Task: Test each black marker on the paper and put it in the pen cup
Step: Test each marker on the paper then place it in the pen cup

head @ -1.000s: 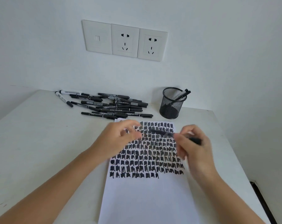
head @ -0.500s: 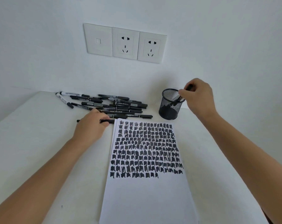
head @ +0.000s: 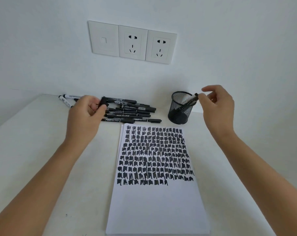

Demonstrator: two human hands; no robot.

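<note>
A black mesh pen cup [head: 178, 114] stands behind the paper's right corner, with markers [head: 190, 99] leaning inside it. My right hand [head: 218, 108] hovers just right of the cup's rim with its fingers apart and nothing in them; the thumb tip is close to a marker's top end. A pile of black markers [head: 134, 111] lies behind the paper's left corner. My left hand [head: 85, 114] is over the pile's left end, closed on one black marker [head: 103, 102] whose end sticks out past the fingers. The white paper [head: 156, 206] carries several rows of black scribbles.
Two white-bodied markers [head: 68, 97] lie at the far left of the pile. The white table [head: 33, 150] meets the wall just behind the cup and pile. Three wall plates [head: 132, 42], two with sockets, sit above. The table's right edge runs close past the cup.
My right hand carried its marker from over the paper to the cup and let it go there. My left hand went to the pile and lifted a marker off the table.
</note>
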